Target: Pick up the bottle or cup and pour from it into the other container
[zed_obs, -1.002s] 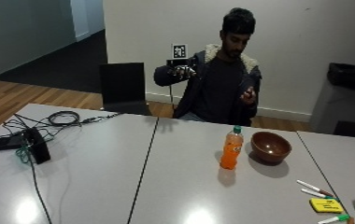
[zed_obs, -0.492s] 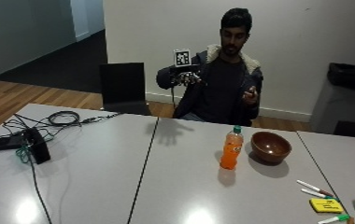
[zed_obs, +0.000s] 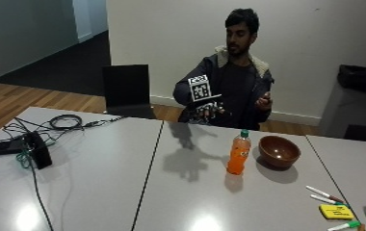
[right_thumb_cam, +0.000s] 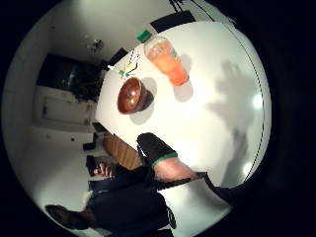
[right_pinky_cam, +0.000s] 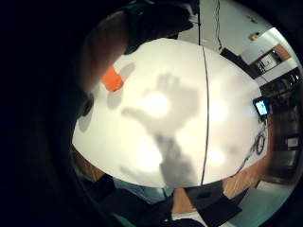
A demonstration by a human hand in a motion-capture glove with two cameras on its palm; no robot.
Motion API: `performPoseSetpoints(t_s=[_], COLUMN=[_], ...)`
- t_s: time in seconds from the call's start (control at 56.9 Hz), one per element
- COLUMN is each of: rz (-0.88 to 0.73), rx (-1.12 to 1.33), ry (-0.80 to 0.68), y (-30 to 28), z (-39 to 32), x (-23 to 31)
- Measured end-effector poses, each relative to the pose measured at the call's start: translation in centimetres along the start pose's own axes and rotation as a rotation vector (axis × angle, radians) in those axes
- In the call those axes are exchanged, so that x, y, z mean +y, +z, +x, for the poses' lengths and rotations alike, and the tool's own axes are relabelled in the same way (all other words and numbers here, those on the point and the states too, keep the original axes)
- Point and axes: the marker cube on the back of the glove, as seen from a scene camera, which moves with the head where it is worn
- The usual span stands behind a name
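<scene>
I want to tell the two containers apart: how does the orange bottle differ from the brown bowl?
The orange plastic bottle with a green cap stands tall and narrow; the brown round bowl is low and wide. The bottle is capped and holds orange drink; the bowl is open on top. Both stand upright on the white table, side by side, untouched.

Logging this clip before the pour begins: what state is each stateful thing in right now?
Bottle: upright on the table, green cap on, orange drink inside, untouched.
Bowl: upright beside the bottle; the thumb side view shows nothing in it.
Right hand: raised over the table's far edge, fingers spread, holding nothing.
Markers: lying flat near the table's corner.
</scene>
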Motion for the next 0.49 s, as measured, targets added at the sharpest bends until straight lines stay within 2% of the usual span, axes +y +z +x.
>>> performPoseSetpoints(t_s=[0.105, 0.193, 0.299, 0.369, 0.492], rz=[-0.057, -0.101, -0.206, -0.193, -0.203], rx=[-0.052, -0.188, -0.563, -0.839, -1.003], ry=[0.041, 0.040, -0.026, -0.014, -0.022], y=[2.7, 4.7, 7.0, 8.4, 11.0], z=[0.5, 0.7, 0.4, 0.1, -0.1], x=[-3.1, -5.7, -8.7, -10.9, -12.4])
